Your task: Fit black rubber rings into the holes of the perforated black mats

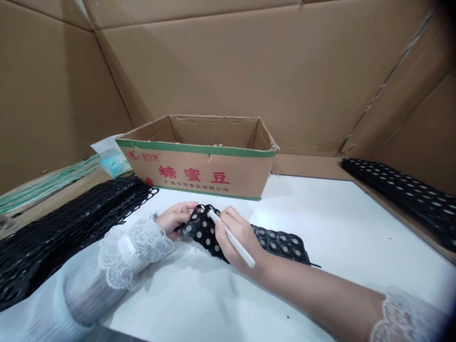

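Observation:
A black strip with rows of pale round spots lies across the white board, its left part lifted and tilted. My left hand pinches the strip's left end between thumb and fingers. In my right hand is a white pen-like tool, its tip touching the strip near the upper left edge. My right hand and forearm hide the strip's middle. A thin black end sticks out at the strip's right.
Behind my hands stands an open cardboard box on the white board. Black perforated strips are heaped at the left, more at the right. Green-white strands and a plastic packet lie back left. Cardboard walls enclose the area.

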{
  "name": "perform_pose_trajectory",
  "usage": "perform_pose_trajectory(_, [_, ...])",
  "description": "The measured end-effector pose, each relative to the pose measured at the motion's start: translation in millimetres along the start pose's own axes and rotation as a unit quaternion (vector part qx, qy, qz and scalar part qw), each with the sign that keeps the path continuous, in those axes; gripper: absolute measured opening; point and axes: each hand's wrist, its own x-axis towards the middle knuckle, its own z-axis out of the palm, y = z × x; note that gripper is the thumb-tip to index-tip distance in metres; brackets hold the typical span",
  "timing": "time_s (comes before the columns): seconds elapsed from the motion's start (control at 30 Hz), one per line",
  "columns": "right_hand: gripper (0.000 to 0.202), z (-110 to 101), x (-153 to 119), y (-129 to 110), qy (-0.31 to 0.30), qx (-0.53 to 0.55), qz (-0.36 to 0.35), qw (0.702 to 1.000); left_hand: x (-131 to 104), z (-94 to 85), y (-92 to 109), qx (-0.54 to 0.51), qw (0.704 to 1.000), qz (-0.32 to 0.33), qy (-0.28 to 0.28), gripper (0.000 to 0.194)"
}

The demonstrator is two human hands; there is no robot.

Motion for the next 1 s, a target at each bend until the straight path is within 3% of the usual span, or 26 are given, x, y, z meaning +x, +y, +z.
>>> perform_pose_trajectory(0.17, [0.019, -2, 1, -3, -0.002, 0.027, 0.031, 0.999, 0, -3.4, 1, 0.002, 1.0, -0.007, -0.029, 0.021])
perform_pose_trajectory(0.3, [0.032, 2, 4, 1, 0.012, 0.05, 0.067, 0.996, -5, 0.7, 2, -0.006, 0.999, -0.002, -0.053, 0.028])
perform_pose_trajectory(0.63, [0.026, 6, 3, 7, -0.028, -0.025, -0.02, 0.999, -8, 3.2, 4, 0.018, 0.999, 0.007, -0.039, 0.039])
perform_pose_trajectory(0.87, [0.026, 12, 1, 11, -0.048, -0.077, -0.032, 0.995, -7, 1.6, -7, 0.137, 0.987, 0.067, -0.056, 0.052])
perform_pose_trajectory(1.0, [0.022, 7, 6, 15, -0.039, -0.132, -0.042, 0.99, -8, 2.2, -11, 0.233, 0.967, 0.088, -0.056, 0.037])
